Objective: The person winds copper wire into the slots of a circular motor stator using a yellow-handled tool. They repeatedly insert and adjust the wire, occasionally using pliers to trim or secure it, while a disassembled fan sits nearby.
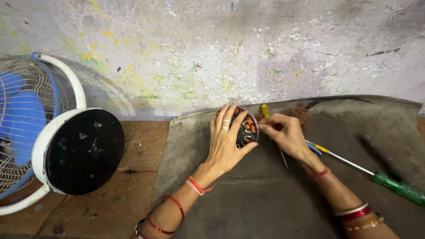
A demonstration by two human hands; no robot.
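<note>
Left hand [226, 144] grasps a round dark motor stator with orange copper windings [245, 128]; right hand [285, 135], just beside it, seems pinched on its rim; green-handled screwdriver [380, 177] lies right of it.

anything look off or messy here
The table fan lies tipped over, its round base facing the camera. A loose tangle of copper wire sits behind the right hand.

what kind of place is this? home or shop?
Most likely a small fan or motor repair workshop, worked at floor level. The left hand steadies a copper-wound motor stator on a grey mat; a green-handled screwdriver lies nearby, and a table fan lies tipped by the paint-flecked wall.
</note>
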